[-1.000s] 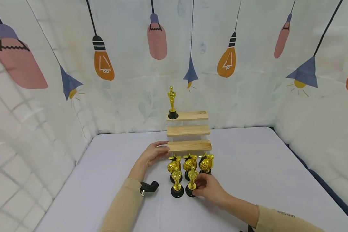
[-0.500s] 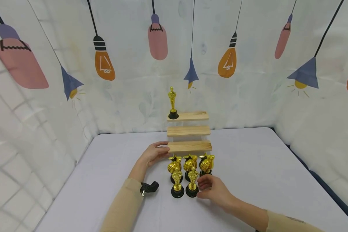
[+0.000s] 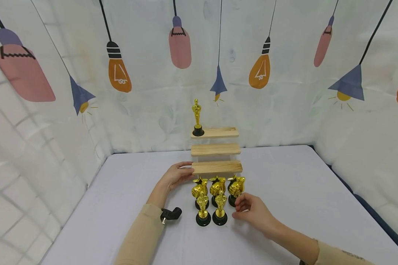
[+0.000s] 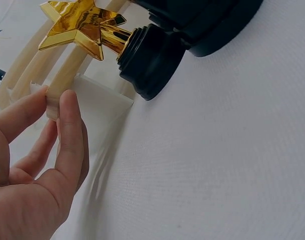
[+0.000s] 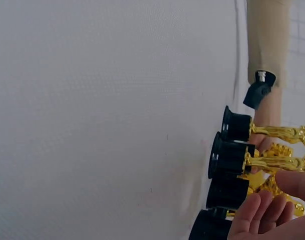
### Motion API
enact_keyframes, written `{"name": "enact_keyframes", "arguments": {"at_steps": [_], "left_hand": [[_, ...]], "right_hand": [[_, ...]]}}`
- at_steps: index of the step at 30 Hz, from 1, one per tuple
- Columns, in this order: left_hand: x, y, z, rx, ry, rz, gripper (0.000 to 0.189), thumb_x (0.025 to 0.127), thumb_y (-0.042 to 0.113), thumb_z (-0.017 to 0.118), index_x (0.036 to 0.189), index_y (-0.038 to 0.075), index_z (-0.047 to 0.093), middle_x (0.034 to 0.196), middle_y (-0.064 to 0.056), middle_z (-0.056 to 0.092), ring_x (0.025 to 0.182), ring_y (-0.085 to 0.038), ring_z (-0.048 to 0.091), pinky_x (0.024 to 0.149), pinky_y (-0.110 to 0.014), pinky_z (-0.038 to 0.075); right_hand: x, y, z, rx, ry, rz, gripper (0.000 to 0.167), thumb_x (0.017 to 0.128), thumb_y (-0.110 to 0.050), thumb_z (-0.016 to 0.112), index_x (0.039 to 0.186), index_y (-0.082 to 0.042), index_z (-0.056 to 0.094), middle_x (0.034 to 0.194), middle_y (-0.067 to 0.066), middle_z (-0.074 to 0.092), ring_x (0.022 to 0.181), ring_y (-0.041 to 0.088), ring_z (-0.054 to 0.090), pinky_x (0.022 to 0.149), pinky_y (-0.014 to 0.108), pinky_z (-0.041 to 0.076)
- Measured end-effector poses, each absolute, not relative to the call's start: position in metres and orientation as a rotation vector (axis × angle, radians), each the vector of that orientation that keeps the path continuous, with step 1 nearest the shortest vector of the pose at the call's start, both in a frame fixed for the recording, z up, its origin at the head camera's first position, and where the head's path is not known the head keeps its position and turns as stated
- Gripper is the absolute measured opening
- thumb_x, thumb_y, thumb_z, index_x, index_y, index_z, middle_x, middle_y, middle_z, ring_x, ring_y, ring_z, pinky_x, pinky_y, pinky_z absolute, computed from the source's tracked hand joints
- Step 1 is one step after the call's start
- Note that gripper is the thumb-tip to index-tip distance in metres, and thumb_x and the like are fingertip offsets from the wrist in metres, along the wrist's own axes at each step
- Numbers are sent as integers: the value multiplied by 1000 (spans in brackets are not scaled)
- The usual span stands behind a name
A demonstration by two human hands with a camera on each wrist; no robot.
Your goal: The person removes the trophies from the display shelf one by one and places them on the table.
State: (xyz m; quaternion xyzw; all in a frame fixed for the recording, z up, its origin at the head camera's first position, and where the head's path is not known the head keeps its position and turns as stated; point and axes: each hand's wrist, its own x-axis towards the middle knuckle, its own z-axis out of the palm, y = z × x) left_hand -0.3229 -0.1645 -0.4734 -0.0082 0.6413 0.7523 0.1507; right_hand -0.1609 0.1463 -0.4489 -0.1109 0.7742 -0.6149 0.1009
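Note:
My left hand [image 3: 177, 176] pinches the left end of the lowest wooden shelf board [image 3: 217, 167]; the left wrist view shows thumb and fingers either side of that board end [image 4: 53, 102]. My right hand [image 3: 258, 214], fingers loosely bent, holds nothing and hovers right of the front right gold statuette trophy [image 3: 220, 210]. Beside that trophy stands a matching statuette [image 3: 203, 210]. Behind them is a row of gold trophies [image 3: 236, 186] on black bases, partly hidden; one gold star [image 4: 77, 30] shows large in the left wrist view. Another statuette [image 3: 197, 115] stands upright on the top board's left end.
The stepped rack has a middle board [image 3: 215, 149] and a top board [image 3: 223, 132]. It stands on a white-covered table [image 3: 285, 176] before a patterned curtain [image 3: 146, 110]. A black wrist device [image 3: 171, 214] sits on my left forearm.
My right hand has let go of the front right statuette and drawn away to the right. The left hand and the trophies stay in place.

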Motion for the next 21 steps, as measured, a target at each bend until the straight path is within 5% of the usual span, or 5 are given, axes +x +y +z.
{"name": "enact_keyframes", "arguments": {"at_steps": [21], "left_hand": [[-323,-165,-474,-26,1847,2157,53,97,-2,68,146,-6,49,123,-24,63,94,-20,70,83,-29,61]], "right_hand": [[-185,163,-375,-562,2220,-1774,26,97,-10,72,111,7,57,96,12,63,86,26,61,78,32,58]]}}
